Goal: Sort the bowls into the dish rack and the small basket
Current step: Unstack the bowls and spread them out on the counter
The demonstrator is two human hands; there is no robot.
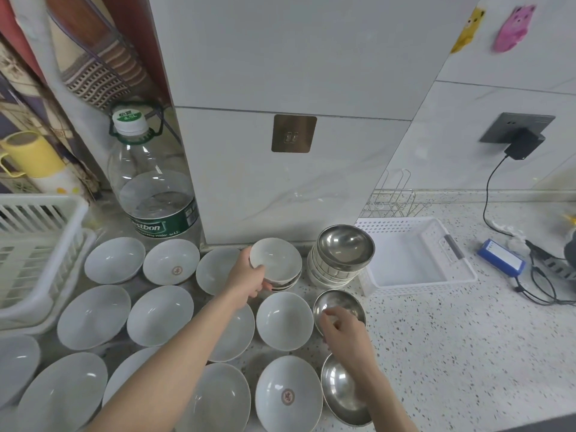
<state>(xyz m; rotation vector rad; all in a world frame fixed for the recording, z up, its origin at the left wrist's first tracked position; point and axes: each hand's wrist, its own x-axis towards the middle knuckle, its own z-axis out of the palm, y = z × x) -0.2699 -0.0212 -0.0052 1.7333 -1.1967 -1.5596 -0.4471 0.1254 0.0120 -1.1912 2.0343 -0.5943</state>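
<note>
- Head view, hands: left hand grips a small white bowl by its near rim, thumb inside, fingers curled under; bowl sits on or just above a short stack of like bowls.
- Right hand reaches into a small steel bowl, fingers curled at its near rim; looks like a pinch on the rim, but blur makes that a guess.
- Step in hand, my read: gathering the small bowls, ceramic w/ left, steel w/ right, before they go to a container.
- Targets: small basket, white and perforated, stands right of the bowls w/ nothing seen in it; dish rack, white plastic, at far left.
- Just left of basket: stack of ribbed white bowls w/ a steel bowl on top. Another steel bowl near the bottom edge.
- Approx a dozen big white bowls spread over the left, unsorted, so task seems early.
- Next move probably needs a firm lift clear of neighbours, then a carry right to basket.
- Surface & room: speckled countertop; tiled wall; big water bottle behind bowls; charger in socket w/ cable down to counter; blue pack at right.
</note>
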